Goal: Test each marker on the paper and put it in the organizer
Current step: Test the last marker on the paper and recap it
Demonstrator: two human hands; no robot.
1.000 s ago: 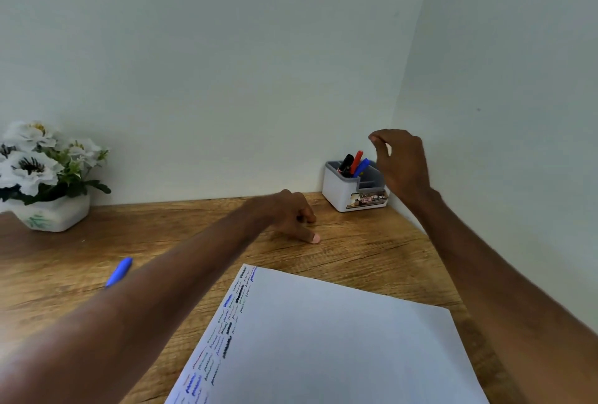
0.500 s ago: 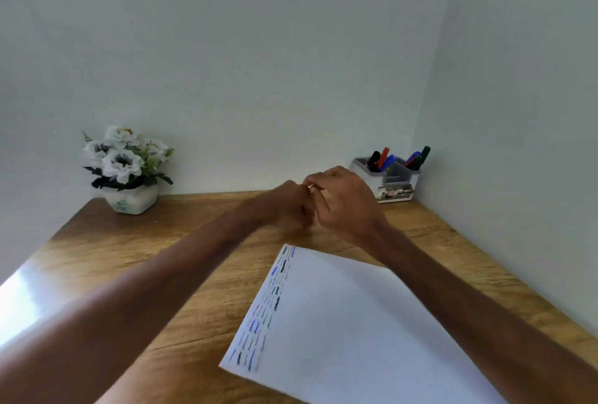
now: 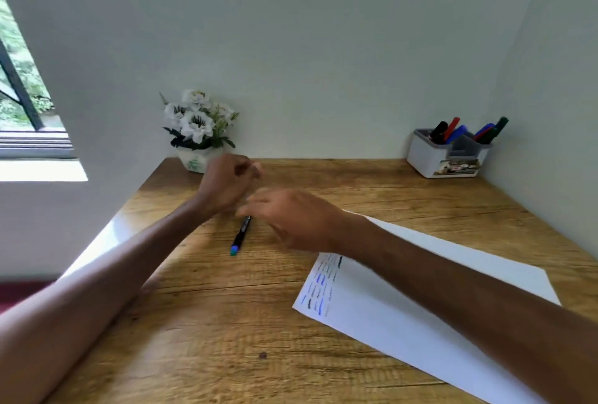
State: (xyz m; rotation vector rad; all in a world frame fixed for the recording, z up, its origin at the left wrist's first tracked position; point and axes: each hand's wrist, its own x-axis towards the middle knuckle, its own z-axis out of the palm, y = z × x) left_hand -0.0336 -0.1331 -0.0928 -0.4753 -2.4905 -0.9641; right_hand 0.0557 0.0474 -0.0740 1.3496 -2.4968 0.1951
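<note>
A black marker (image 3: 241,235) lies loose on the table (image 3: 210,322), left of the paper (image 3: 420,322). The right hand (image 3: 291,219) hovers over its far end, fingers loosely spread and empty. Just beyond, the left hand (image 3: 226,183) is curled, too blurred to tell if it holds anything; the organizer (image 3: 446,161) stands far right.
</note>
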